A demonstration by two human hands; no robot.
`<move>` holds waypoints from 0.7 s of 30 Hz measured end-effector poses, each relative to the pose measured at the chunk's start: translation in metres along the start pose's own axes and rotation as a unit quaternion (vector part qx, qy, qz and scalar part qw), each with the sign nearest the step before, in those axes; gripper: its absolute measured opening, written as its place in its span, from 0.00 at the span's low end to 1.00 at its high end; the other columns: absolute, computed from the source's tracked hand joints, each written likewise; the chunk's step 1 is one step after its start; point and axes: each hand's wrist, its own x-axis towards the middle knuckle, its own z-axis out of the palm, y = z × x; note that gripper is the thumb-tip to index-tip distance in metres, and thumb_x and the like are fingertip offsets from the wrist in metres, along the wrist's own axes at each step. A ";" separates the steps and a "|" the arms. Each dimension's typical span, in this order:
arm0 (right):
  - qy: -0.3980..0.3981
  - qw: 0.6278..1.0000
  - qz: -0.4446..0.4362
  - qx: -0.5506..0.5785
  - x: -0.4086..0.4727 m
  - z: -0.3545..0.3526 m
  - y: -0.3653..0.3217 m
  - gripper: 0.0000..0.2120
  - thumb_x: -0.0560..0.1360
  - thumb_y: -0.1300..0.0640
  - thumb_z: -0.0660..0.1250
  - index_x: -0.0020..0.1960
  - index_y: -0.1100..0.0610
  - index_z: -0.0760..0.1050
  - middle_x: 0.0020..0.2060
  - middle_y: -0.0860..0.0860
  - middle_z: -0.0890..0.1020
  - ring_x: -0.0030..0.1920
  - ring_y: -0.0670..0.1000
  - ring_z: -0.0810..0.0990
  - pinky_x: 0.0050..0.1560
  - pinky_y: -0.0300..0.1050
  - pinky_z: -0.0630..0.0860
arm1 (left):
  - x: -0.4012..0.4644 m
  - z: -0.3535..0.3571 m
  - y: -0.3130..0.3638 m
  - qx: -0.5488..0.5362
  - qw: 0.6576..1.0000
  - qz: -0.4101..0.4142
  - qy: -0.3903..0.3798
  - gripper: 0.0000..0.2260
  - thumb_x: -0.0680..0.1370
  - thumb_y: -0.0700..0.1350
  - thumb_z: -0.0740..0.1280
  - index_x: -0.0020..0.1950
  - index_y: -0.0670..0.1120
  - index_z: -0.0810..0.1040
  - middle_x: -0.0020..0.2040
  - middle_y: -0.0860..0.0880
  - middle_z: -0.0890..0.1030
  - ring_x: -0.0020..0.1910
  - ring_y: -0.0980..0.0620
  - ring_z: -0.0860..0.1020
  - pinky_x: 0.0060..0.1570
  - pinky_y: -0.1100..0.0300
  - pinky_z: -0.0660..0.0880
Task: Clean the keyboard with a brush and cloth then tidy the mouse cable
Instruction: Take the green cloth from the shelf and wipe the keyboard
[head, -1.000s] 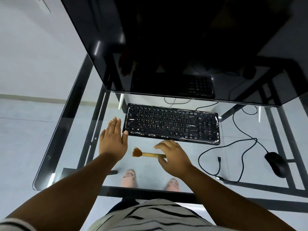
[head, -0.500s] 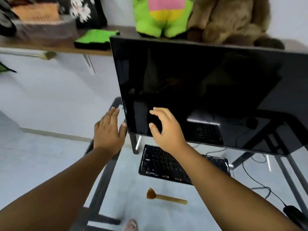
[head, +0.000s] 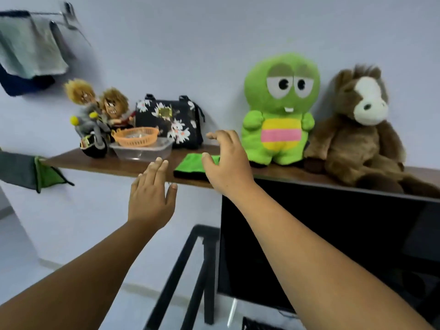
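Note:
A folded green cloth with a black edge (head: pixel 190 166) lies on the wooden wall shelf (head: pixel 104 163), left of the green plush. My right hand (head: pixel 226 163) hovers over the cloth's right end with fingers spread and slightly bent, holding nothing. My left hand (head: pixel 151 198) is raised below the shelf edge, fingers straight and together, empty. Only a corner of the black keyboard (head: pixel 258 326) shows at the bottom edge. The brush, mouse and cable are out of view.
On the shelf stand a green plush toy (head: pixel 278 110), a brown plush horse (head: pixel 357 134), a floral bag (head: pixel 170 120), an orange basket in a clear tub (head: pixel 140 144) and a doll on a motorbike (head: pixel 92 117). A black monitor (head: pixel 333 246) rises below. Towels hang top left.
The view has swung up from the desk to the shelf. My right hand let go of the brush, which stayed on the desk, and rose to the green cloth. My left hand rose too.

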 end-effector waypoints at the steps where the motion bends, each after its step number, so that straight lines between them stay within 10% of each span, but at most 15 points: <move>1: -0.024 0.999 0.019 -0.016 0.015 0.009 -0.003 0.18 0.71 0.57 0.67 0.61 0.57 0.74 0.58 0.52 0.74 0.57 0.53 0.76 0.59 0.50 0.73 | 0.012 -0.001 -0.008 0.000 1.000 0.000 0.006 0.26 0.79 0.54 0.53 0.76 0.48 0.60 0.77 0.49 0.61 0.76 0.48 0.57 0.73 0.48 0.55; 14: -0.324 0.845 0.317 -0.283 0.077 0.101 0.030 0.49 0.60 0.24 0.61 0.74 0.50 0.62 0.71 0.54 0.64 0.70 0.63 0.64 0.65 0.61 0.67 | 0.054 0.023 -0.066 0.020 0.999 0.006 -0.030 0.29 0.79 0.59 0.44 0.79 0.50 0.53 0.79 0.51 0.53 0.78 0.53 0.48 0.74 0.50 0.48; 21: -0.330 0.840 0.301 -0.310 0.089 0.116 0.030 0.32 0.69 0.39 0.64 0.68 0.52 0.67 0.64 0.55 0.68 0.63 0.61 0.70 0.55 0.55 0.70 | 0.053 0.032 -0.073 -0.008 0.999 0.010 -0.033 0.30 0.79 0.61 0.41 0.79 0.51 0.52 0.79 0.54 0.50 0.78 0.56 0.45 0.74 0.53 0.45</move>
